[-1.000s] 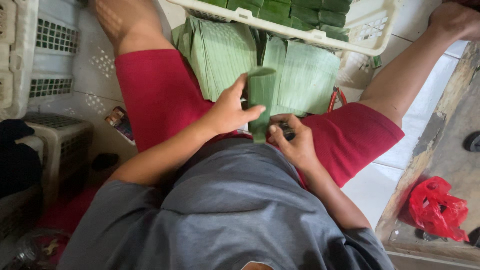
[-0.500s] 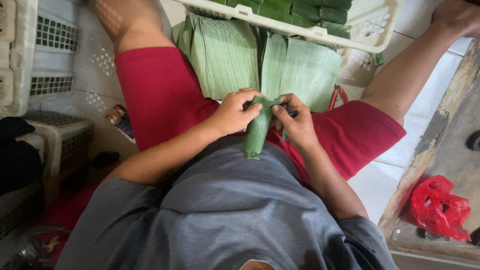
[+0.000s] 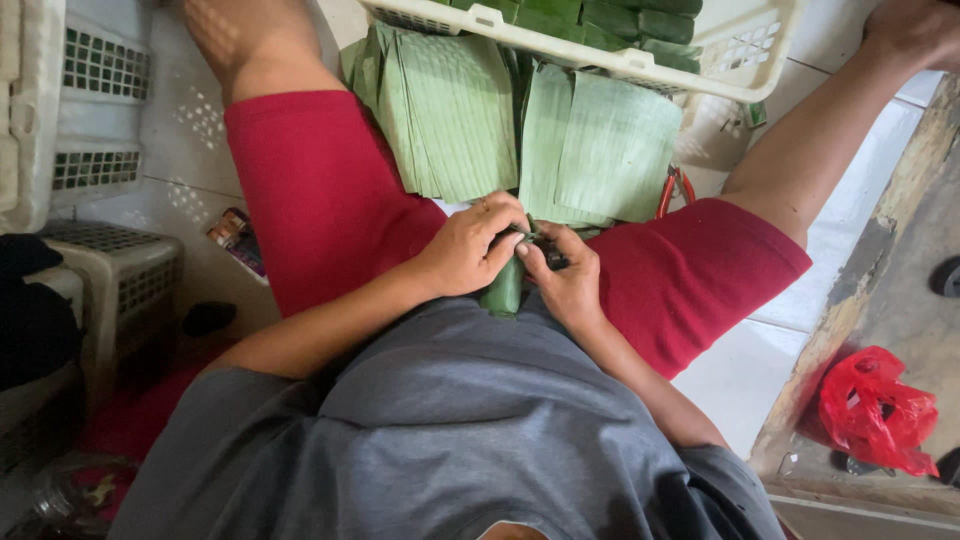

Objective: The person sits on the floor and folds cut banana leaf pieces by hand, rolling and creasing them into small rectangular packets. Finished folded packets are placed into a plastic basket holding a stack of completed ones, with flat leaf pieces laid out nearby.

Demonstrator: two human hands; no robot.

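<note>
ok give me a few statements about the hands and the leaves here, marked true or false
1. Both hands hold a rolled green leaf parcel over the lap. True: the left hand and the right hand meet on it.
2. Cut leaf sheets lie stacked on the floor between the legs. True.
3. The crate at the top is black. False: it is white, with green wrapped parcels inside.
4. A red plastic bag lies at the lower right. True.
5. The person wears blue shorts. False: the shorts are red.
</note>
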